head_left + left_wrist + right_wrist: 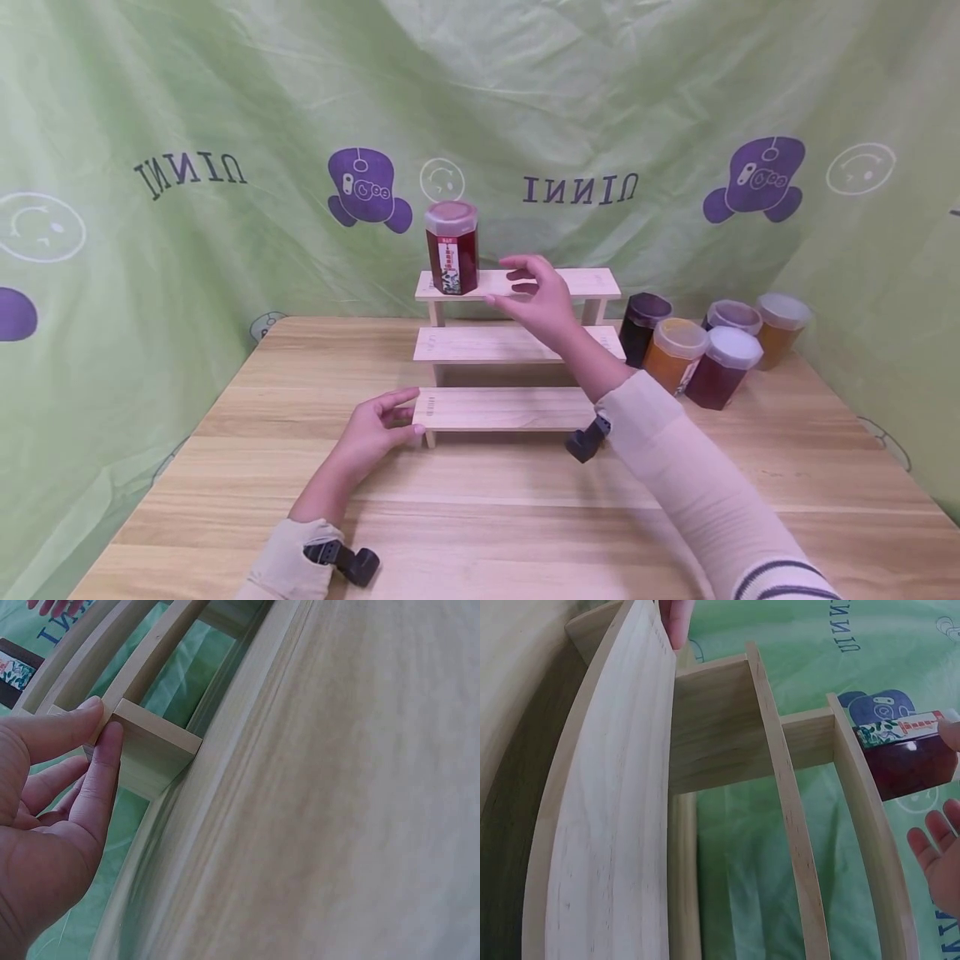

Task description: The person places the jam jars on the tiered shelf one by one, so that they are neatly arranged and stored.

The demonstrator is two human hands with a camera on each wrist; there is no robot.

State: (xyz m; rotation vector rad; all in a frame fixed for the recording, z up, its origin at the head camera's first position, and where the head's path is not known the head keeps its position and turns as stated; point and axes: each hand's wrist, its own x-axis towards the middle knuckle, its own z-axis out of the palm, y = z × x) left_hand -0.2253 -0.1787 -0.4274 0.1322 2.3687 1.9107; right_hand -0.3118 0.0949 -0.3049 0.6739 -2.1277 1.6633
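A three-step wooden display rack [502,343] stands on the table. On the left end of its top step sits an upright jar [453,254] of dark red contents, with a clear lid and a printed label. My right hand [542,302] is just right of this jar, above the top step, its thumb and fingers apart and holding nothing. With thumb and fingertips, my left hand [378,429] pinches the left end of the lowest step; the left wrist view shows the thumb and finger [101,761] at the board's corner.
Right of the rack several lidded jars stand grouped on the table: a dark one [640,333], an orange one [670,358], a red one [718,375] and an amber one [780,333] among them. A green printed curtain [480,100] hangs behind the wooden table [480,533].
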